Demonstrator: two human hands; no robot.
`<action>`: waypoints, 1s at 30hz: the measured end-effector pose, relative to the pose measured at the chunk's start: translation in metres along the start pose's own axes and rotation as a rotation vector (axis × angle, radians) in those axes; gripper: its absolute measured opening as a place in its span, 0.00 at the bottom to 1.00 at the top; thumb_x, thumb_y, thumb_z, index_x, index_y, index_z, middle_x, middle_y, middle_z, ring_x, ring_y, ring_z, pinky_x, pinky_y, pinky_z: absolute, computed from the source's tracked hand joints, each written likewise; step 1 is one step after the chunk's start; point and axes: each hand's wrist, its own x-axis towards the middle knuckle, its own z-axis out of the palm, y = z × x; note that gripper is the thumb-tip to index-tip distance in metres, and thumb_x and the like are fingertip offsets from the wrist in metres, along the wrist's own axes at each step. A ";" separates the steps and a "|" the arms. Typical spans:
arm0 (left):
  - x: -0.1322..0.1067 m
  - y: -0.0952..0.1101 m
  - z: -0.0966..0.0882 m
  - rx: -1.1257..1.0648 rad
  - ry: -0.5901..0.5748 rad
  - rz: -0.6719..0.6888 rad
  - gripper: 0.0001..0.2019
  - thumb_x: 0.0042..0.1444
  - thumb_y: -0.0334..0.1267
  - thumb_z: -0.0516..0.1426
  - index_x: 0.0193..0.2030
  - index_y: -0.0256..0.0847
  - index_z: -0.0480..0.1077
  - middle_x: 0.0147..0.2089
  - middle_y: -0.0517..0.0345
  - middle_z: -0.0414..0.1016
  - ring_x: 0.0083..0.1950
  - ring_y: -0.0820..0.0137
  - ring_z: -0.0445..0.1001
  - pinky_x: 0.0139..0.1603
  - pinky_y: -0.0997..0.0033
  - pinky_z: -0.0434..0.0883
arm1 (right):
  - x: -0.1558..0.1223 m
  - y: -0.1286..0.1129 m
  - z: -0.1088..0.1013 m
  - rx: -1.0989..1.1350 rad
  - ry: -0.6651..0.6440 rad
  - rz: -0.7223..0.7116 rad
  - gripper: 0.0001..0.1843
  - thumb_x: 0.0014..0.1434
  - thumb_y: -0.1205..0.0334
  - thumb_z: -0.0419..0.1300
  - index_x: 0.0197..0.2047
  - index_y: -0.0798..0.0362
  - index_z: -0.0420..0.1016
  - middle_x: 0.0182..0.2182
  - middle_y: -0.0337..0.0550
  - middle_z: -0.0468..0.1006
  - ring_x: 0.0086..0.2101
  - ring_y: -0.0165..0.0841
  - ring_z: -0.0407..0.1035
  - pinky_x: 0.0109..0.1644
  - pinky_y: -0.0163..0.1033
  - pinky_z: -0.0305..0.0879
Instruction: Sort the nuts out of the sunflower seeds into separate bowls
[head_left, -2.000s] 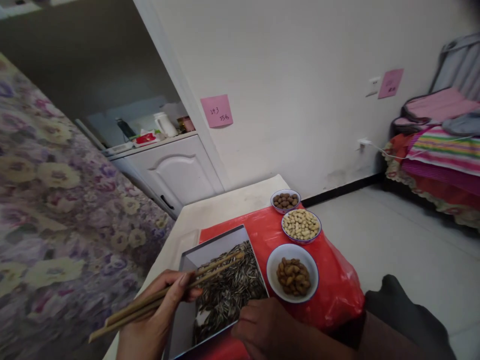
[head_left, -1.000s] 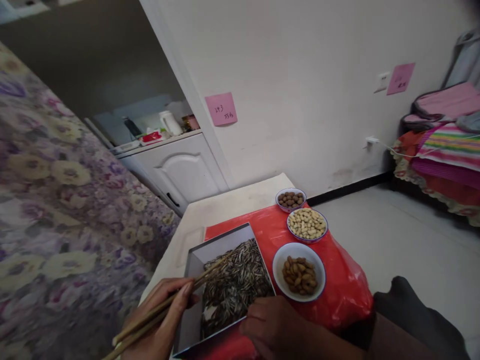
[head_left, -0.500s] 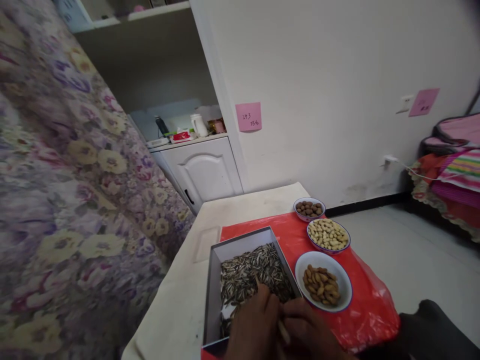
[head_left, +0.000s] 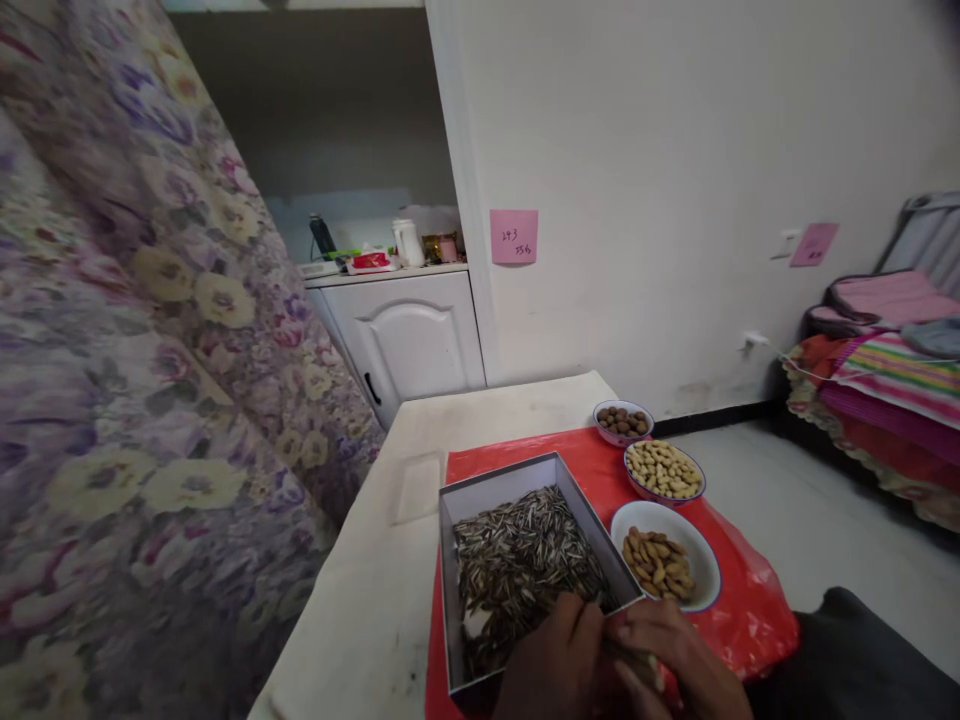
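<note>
A grey-walled box (head_left: 445,560) with striped sunflower seeds (head_left: 525,545) inside stands on a red plastic sheet (head_left: 510,440). At the box's near right corner are both hands, close together. My left hand (head_left: 551,665) has its fingers bent and drawn together; what they hold, if anything, is hidden. Beside it, my right hand (head_left: 682,655) is closed, and a small brownish piece shows at its fingers, too blurred to name. Just beyond the right hand is a white bowl (head_left: 701,545) of almonds (head_left: 658,562).
Behind the almonds stand a bowl of peanuts (head_left: 664,468) and a bowl of round brown nuts (head_left: 622,421). The white table (head_left: 360,590) extends left toward a floral curtain (head_left: 225,400). A white cabinet (head_left: 420,340) and a wall lie behind; a bed (head_left: 885,370) is at right.
Both hands have moved right and slightly down, from over the seeds to the box's near corner. The camera view has shifted a little, so more of the bed shows.
</note>
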 end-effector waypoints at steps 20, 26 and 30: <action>-0.020 -0.175 -0.009 -0.441 0.553 -0.415 0.20 0.58 0.50 0.55 0.52 0.42 0.72 0.59 0.46 0.67 0.61 0.55 0.68 0.60 0.48 0.68 | 0.027 -0.007 -0.004 -0.242 0.169 0.348 0.11 0.63 0.63 0.59 0.49 0.45 0.74 0.44 0.42 0.79 0.46 0.39 0.74 0.48 0.39 0.72; -0.011 -0.190 0.013 -0.472 0.537 -0.298 0.18 0.62 0.46 0.52 0.55 0.41 0.70 0.63 0.44 0.66 0.66 0.54 0.63 0.66 0.42 0.61 | 0.038 -0.004 0.001 -0.200 0.118 0.393 0.12 0.65 0.63 0.56 0.52 0.45 0.73 0.47 0.44 0.77 0.47 0.39 0.73 0.48 0.40 0.71; -0.019 -0.192 0.023 -0.520 0.551 -0.259 0.18 0.63 0.42 0.51 0.57 0.43 0.68 0.66 0.47 0.63 0.69 0.56 0.59 0.68 0.43 0.58 | 0.039 -0.004 0.006 -0.186 0.093 0.433 0.12 0.66 0.62 0.56 0.52 0.44 0.73 0.49 0.45 0.76 0.50 0.41 0.71 0.51 0.43 0.69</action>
